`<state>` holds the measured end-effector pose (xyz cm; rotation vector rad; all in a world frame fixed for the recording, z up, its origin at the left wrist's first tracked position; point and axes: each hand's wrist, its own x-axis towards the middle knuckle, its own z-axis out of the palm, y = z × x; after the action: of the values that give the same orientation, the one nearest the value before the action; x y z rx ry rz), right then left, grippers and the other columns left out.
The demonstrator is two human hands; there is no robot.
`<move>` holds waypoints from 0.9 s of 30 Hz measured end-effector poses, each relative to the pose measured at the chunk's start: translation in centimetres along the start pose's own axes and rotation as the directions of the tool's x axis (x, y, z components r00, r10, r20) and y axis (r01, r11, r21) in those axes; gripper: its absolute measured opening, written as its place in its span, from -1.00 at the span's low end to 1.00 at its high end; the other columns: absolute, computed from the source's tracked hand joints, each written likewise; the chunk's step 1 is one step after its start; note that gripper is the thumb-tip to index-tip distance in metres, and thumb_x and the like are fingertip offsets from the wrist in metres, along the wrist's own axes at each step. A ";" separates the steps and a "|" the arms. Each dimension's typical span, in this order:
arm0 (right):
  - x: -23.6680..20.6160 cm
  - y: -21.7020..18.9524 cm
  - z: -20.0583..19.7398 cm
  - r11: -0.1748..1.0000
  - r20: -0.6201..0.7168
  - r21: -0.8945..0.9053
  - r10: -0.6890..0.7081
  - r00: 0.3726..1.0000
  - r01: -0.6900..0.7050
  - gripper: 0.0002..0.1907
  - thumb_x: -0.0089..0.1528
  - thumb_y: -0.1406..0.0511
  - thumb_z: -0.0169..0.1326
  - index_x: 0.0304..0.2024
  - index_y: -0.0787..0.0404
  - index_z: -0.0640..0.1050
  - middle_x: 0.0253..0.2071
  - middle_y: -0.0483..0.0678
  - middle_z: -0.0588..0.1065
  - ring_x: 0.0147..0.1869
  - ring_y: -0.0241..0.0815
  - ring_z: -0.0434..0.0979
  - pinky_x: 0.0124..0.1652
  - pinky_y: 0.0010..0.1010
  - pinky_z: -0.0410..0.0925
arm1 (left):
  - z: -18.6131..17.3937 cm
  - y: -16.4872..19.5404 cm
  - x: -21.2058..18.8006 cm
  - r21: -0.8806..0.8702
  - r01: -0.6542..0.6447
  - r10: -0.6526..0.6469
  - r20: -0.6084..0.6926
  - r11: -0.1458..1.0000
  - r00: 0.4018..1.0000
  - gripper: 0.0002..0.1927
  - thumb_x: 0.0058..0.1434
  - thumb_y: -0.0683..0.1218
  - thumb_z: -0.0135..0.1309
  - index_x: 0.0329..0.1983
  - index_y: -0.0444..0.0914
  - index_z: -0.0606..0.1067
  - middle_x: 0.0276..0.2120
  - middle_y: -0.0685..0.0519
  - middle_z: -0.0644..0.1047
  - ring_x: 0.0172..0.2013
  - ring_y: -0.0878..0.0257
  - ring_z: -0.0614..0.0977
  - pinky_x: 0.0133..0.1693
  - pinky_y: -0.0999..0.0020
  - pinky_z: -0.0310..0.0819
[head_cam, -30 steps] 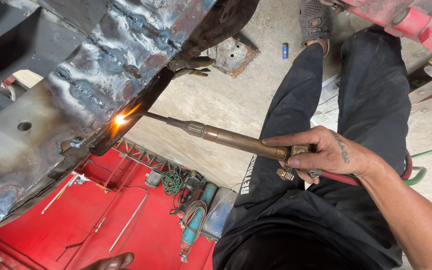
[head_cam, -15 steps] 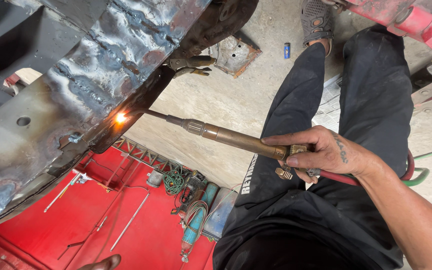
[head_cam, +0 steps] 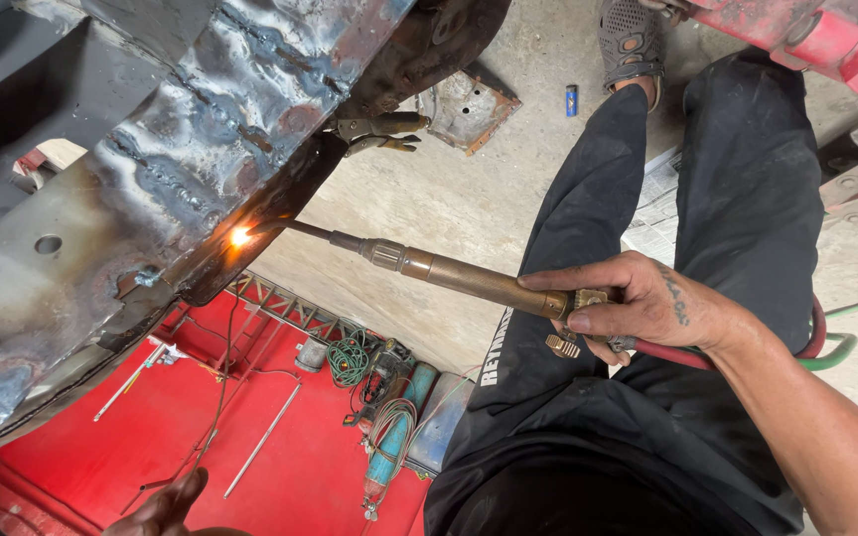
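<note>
Torch point(head_cam: 469, 283): brass gas torch, held out over the person's lap and the concrete floor point(head_cam: 449, 208)
Head view, change: flame point(head_cam: 240, 236) has crept slightly along the lower edge of the welded steel panel point(head_cam: 151, 189) since a second ago; glow smaller, heating carried on at the seam
Long axis: runs from lower right to upper left, tip pointing left and slightly up at the panel edge
Right hand point(head_cam: 647, 308): fingers clamped round the torch's valve end, hoses point(head_cam: 826, 347) trailing behind
Left hand point(head_cam: 166, 506): low at frame edge, pinching a thin filler rod point(head_cam: 218, 397); grip partly cut off
</note>
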<state>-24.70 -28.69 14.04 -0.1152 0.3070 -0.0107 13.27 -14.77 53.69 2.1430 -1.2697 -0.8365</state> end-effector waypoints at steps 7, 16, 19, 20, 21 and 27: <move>0.1 -0.3 -0.2 0.999 -0.011 -0.036 0.013 1.000 -0.014 -0.42 0.24 0.42 0.10 0.34 0.21 0.44 -0.35 -0.02 0.63 -0.59 -0.35 0.51 -0.60 -0.47 0.39 | 2.2 -0.8 -0.7 0.341 0.007 0.051 -0.162 0.940 0.985 -0.80 0.56 -0.29 -0.11 0.17 -0.46 0.27 -0.01 -0.35 0.50 0.02 -0.12 0.63 0.18 0.05 0.58; 0.0 -0.6 -0.1 0.999 -0.010 -0.029 0.019 1.000 -0.019 -0.43 0.24 0.42 0.10 0.34 0.20 0.45 -0.37 -0.03 0.62 -0.59 -0.36 0.51 -0.61 -0.48 0.39 | 3.7 -1.4 -1.3 0.462 0.067 0.052 -0.240 0.884 0.969 -0.83 0.55 -0.32 -0.08 0.13 -0.48 0.28 -0.07 -0.34 0.53 -0.03 -0.08 0.66 0.14 0.13 0.64; 0.0 -0.6 -0.1 0.999 -0.014 -0.046 0.010 1.000 -0.010 -0.44 0.24 0.42 0.10 0.33 0.21 0.45 -0.38 -0.04 0.62 -0.59 -0.35 0.52 -0.61 -0.48 0.39 | 4.0 -1.4 -2.0 0.500 0.087 0.042 -0.241 0.862 0.970 -0.84 0.55 -0.33 -0.07 0.11 -0.49 0.28 -0.10 -0.33 0.54 -0.05 -0.06 0.67 0.13 0.16 0.67; 0.0 -0.7 -0.2 0.999 -0.011 -0.044 0.006 1.000 -0.007 -0.43 0.24 0.42 0.10 0.34 0.21 0.45 -0.39 -0.04 0.62 -0.59 -0.36 0.52 -0.60 -0.48 0.39 | 4.3 -1.4 -2.2 0.512 0.088 0.031 -0.219 0.854 0.975 -0.85 0.55 -0.33 -0.07 0.10 -0.49 0.28 -0.10 -0.33 0.54 -0.05 -0.06 0.68 0.13 0.17 0.67; -0.1 -0.7 -0.2 0.999 -0.008 -0.041 0.004 1.000 -0.005 -0.43 0.25 0.41 0.10 0.34 0.21 0.45 -0.40 -0.04 0.62 -0.59 -0.36 0.51 -0.60 -0.48 0.39 | 4.7 -1.2 -2.2 0.555 0.078 0.007 -0.150 0.828 0.989 -0.84 0.55 -0.35 -0.08 0.11 -0.51 0.28 -0.12 -0.36 0.53 -0.04 -0.08 0.68 0.11 0.17 0.67; 0.0 -0.5 -0.3 0.999 -0.005 -0.048 0.002 1.000 -0.003 -0.44 0.25 0.40 0.11 0.33 0.20 0.45 -0.39 -0.03 0.64 -0.60 -0.36 0.51 -0.60 -0.48 0.39 | 6.5 0.0 0.2 0.597 0.136 0.031 -0.260 0.791 0.965 -0.90 0.56 -0.36 -0.06 0.07 -0.52 0.33 -0.11 -0.37 0.54 -0.02 0.00 0.67 0.16 0.26 0.63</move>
<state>-24.77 -29.21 13.84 -0.1620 0.3127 -0.0010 8.64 -15.64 49.19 2.6854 -1.4818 -0.1328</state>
